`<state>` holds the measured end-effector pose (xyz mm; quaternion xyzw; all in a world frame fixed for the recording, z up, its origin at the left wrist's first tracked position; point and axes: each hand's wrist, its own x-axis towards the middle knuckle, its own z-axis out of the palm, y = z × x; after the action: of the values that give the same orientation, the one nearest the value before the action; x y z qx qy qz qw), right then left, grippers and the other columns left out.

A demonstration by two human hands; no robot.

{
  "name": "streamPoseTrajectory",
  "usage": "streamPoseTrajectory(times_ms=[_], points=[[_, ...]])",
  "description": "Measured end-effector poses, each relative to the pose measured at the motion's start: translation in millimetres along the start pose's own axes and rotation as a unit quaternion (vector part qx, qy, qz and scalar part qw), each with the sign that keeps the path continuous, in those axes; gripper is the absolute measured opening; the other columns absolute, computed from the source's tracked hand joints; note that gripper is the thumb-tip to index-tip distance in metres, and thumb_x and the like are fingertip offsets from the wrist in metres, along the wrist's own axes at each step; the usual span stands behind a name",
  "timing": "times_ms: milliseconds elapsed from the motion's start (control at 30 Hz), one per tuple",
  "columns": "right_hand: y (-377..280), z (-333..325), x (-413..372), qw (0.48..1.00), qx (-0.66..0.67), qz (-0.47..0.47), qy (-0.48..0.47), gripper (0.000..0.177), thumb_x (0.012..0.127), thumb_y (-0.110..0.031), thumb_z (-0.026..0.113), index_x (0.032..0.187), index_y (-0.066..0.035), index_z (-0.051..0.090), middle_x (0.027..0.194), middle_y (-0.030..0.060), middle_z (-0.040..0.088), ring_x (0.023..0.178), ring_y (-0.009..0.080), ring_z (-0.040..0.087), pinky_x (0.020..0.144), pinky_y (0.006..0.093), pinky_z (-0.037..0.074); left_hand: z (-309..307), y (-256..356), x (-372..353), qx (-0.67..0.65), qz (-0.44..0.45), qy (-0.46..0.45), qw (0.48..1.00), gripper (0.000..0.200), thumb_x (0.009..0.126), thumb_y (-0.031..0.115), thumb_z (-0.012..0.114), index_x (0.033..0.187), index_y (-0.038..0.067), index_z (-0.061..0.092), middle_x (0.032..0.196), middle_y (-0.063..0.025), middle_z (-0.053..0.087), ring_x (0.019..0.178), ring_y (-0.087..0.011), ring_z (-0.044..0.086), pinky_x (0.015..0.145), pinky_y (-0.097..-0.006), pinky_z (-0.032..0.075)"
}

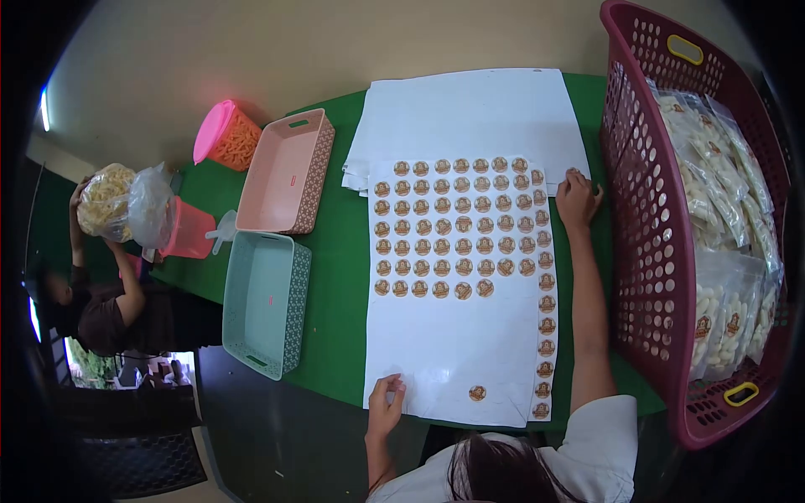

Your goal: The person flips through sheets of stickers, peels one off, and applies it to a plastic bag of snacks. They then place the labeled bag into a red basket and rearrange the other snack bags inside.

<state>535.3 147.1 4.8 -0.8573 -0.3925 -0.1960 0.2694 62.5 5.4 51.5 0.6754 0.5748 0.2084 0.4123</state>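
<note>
- Sticker sheet [453, 335]: white, flat on the green counter [340, 251] at the centre of view. Round brown labels [462, 226] filled its 12 o'clock half and ran in a column down its 3 o'clock edge. One lone label [477, 392] sat near 6 o'clock.
- Left hand [386, 408]: at the sheet's 7 o'clock corner, fingers curled on the edge. Whether they pinched or only pressed could not be told.
- Right hand [577, 199]: at the sheet's 1 o'clock corner, fingers spread flat on the paper, gripping nothing.
- Step, as judged: the sheet was being steadied at two corners for peeling labels.
- Next move, as judged: called for a fingertip under one label's rim, with the other hand pinning the sheet.
- Nearby: a maroon basket [646, 251] of snack packets [725, 218] at 3 o'clock, blank sheets [470, 109] at 12 o'clock, and a pink tray [281, 172] and a teal tray [260, 298] at 9 o'clock.
</note>
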Motion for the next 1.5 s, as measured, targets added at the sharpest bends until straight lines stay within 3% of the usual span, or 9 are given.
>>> streamPoseTrajectory(times_ms=[167, 300, 400, 467, 700, 833, 1100, 1167, 1500], points=[[0, -17, 14, 0.981, 0.034, 0.07, -0.177, 0.028, 0.076, -0.022, 0.046, 0.099, -0.01, 0.056, 0.108, 0.0024, 0.054, 0.099, 0.0189, 0.049, 0.098, 0.049, 0.016, -1, -2, 2, 0.008, 0.012, -0.015, 1.0, 0.024, 0.078, 0.011, 0.053, 0.098, -0.002, 0.052, 0.08, -0.0115, 0.055, 0.07, -0.0182, 0.053, 0.063, -0.028, 0.042], [2, -15, 9, 0.979, 0.067, 0.059, -0.184, 0.034, 0.076, -0.022, 0.05, 0.106, -0.007, 0.051, 0.114, 0.0093, 0.048, 0.108, 0.0259, 0.042, 0.097, 0.0522, 0.016, -3, -3, 1, 0.032, 0.047, -0.032, 0.998, 0.026, 0.077, 0.013, 0.055, 0.099, -0.001, 0.052, 0.08, -0.012, 0.055, 0.068, -0.0198, 0.053, 0.061, -0.0294, 0.042], [-14, -40, -24, 0.997, 0.061, -0.025, -0.051, 0.04, 0.076, -0.022, 0.051, 0.111, -0.006, 0.045, 0.128, 0.015, 0.031, 0.119, 0.03, 0.027, 0.098, 0.0508, 0.013, -11, -7, 3, 0.031, 0.067, -0.083, 0.994, 0.03, 0.076, 0.014, 0.056, 0.101, 0.0, 0.05, 0.084, -0.0127, 0.055, 0.072, -0.0214, 0.053, 0.063, -0.0304, 0.042], [-26, -67, -53, 0.981, 0.185, -0.002, -0.048, 0.04, 0.074, -0.019, 0.054, 0.11, -0.004, 0.044, 0.13, 0.0168, 0.026, 0.119, 0.0342, 0.024, 0.097, 0.0473, 0.018, -14, -12, 3, 0.008, 0.055, -0.098, 0.994, 0.03, 0.076, 0.014, 0.056, 0.102, -0.001, 0.049, 0.087, -0.0134, 0.054, 0.074, -0.0219, 0.053, 0.066, -0.0308, 0.042], [-70, -181, -213, 0.959, 0.225, -0.032, -0.166, 0.034, 0.07, -0.01, 0.059, 0.102, -0.002, 0.05, 0.115, 0.0147, 0.039, 0.105, 0.0322, 0.036, 0.091, 0.04, 0.028, -46, -21, -6, 0.064, 0.144, -0.096, 0.983, 0.036, 0.073, 0.013, 0.06, 0.104, 0.001, 0.047, 0.101, -0.0155, 0.045, 0.093, -0.0295, 0.043, 0.083, -0.0361, 0.035], [-77, -221, -270, 0.964, 0.177, 0.066, -0.186, 0.03, 0.07, -0.008, 0.058, 0.098, -0.002, 0.05, 0.107, 0.0141, 0.041, 0.103, 0.0313, 0.036, 0.088, 0.039, 0.03, -66, -39, -11, 0.091, 0.133, -0.074, 0.984, 0.05, 0.066, 0.014, 0.066, 0.108, 0.002, 0.042, 0.109, -0.0153, 0.038, 0.099, -0.0314, 0.036, 0.085, -0.0382, 0.033], [-79, -255, -314, 0.965, 0.126, 0.185, -0.134, 0.027, 0.069, -0.006, 0.055, 0.094, 0.0, 0.049, 0.1, 0.0149, 0.042, 0.094, 0.0305, 0.038, 0.082, 0.0392, 0.033, -82, -42, -19, 0.168, 0.199, -0.107, 0.959, 0.062, 0.06, 0.026, 0.072, 0.111, 0.005, 0.043, 0.115, -0.0143, 0.035, 0.107, -0.0316, 0.029, 0.091, -0.0416, 0.025], [-81, -261, -319, 0.962, 0.119, 0.216, -0.121, 0.027, 0.069, -0.006, 0.056, 0.095, 0.0, 0.049, 0.099, 0.015, 0.042, 0.092, 0.0298, 0.039, 0.081, 0.0384, 0.034, -78, -31, -24, 0.202, 0.223, -0.036, 0.953, 0.065, 0.059, 0.028, 0.073, 0.113, 0.007, 0.043, 0.121, -0.0141, 0.03, 0.112, -0.0316, 0.023, 0.093, -0.0442, 0.018], [-81, -269, -330, 0.898, 0.218, 0.36, -0.131, 0.029, 0.068, -0.006, 0.061, 0.094, 0.002, 0.049, 0.083, 0.0092, 0.05, 0.065, 0.0127, 0.052, 0.056, 0.024, 0.044, -39, -15, -18, 0.168, 0.388, -0.205, 0.883, 0.073, 0.057, 0.023, 0.073, 0.119, 0.008, 0.037, 0.127, -0.0166, 0.026, 0.116, -0.0354, 0.024, 0.095, -0.0444, 0.021]])
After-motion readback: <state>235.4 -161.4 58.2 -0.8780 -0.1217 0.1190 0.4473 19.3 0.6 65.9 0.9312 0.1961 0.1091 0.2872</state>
